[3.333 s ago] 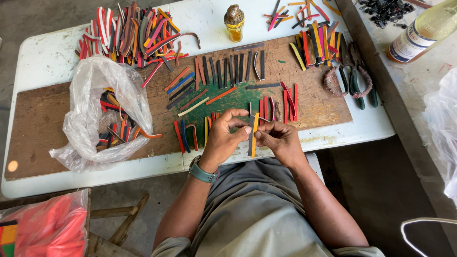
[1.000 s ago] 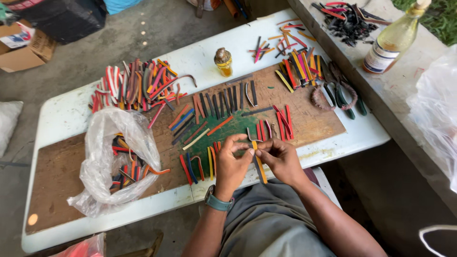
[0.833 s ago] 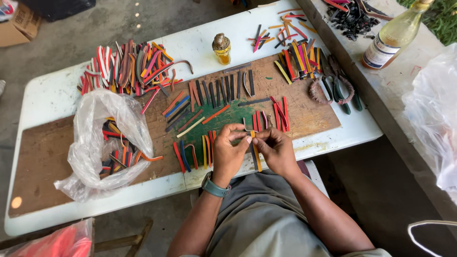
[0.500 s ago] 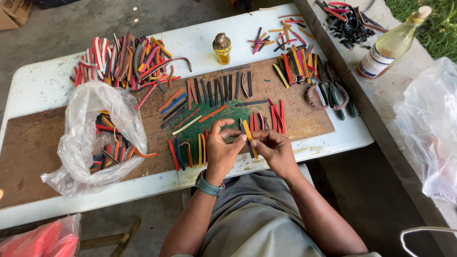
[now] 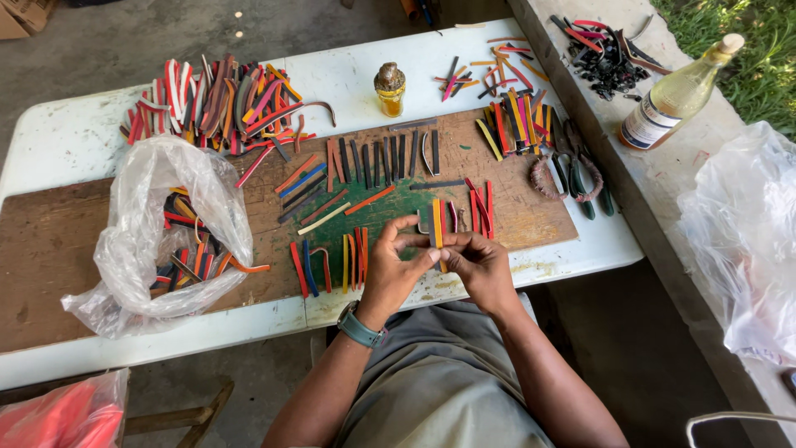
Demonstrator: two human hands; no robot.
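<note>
My left hand (image 5: 396,270) and my right hand (image 5: 479,267) meet over the near edge of a brown wooden board (image 5: 50,249). Together they pinch an upright orange-yellow strip (image 5: 437,226) between their fingertips. Rows of short coloured strips (image 5: 332,257) lie on the board just left of my hands, and red ones (image 5: 481,203) lie just beyond them. A teal watch sits on my left wrist.
A clear plastic bag (image 5: 157,232) holding strips rests at the board's left. A heap of strips (image 5: 224,95), a small amber bottle (image 5: 390,87), pliers (image 5: 580,178) and a glass bottle (image 5: 676,95) stand farther off. Another plastic bag (image 5: 746,241) lies at right.
My hands have stayed together at the board's edge while the orange strip turned upright between my fingers. The view has shifted slightly.
</note>
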